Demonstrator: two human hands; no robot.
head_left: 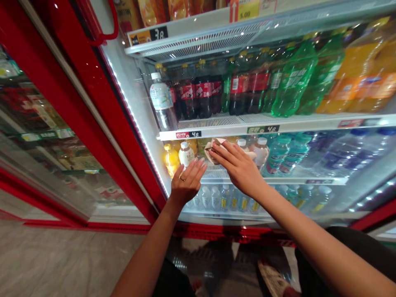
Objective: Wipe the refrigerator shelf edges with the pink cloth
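My right hand (239, 165) lies over a crumpled beige cloth (209, 153), fingers stretched across it. The cloth appears pressed to the glass front of a drinks fridge, level with the shelf of small bottles. To its left, my left hand (188, 179) is open with fingers extended and a ring on one. It holds nothing and is close to the glass; I cannot tell whether it touches. Behind the fingers stand a white-capped bottle (186, 154) and a yellow drink bottle (171, 159). The right hand partly hides other bottles.
A red door frame (123, 136) runs down the left, with a red handle (107, 24) at the top. Shelves hold cola bottles (187, 95), green bottles (297, 78) and orange soda (368, 78). A shoe (272, 278) shows on the floor below.
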